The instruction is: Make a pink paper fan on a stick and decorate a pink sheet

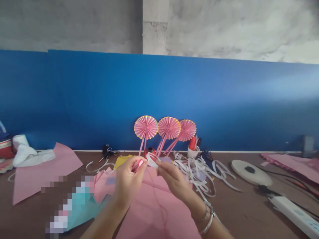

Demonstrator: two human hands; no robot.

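My left hand (128,181) is closed on a folded pink paper piece (138,165) held above the table. My right hand (171,177) pinches a curled white strip (152,158), perhaps tape backing, right beside that pink piece. Both hands hover over a large pink paper sheet (157,209). Behind them, three pleated pink paper fans (164,128) on pink sticks lean against the blue wall. Bracelets sit on my right wrist.
A heap of white paper strips (201,169) lies right of my hands. More pink sheets (42,172) lie at left, with a white cloth (25,152). A white cup with pens (193,149), a round white disc (250,171), a power strip (294,212) and cables lie at right.
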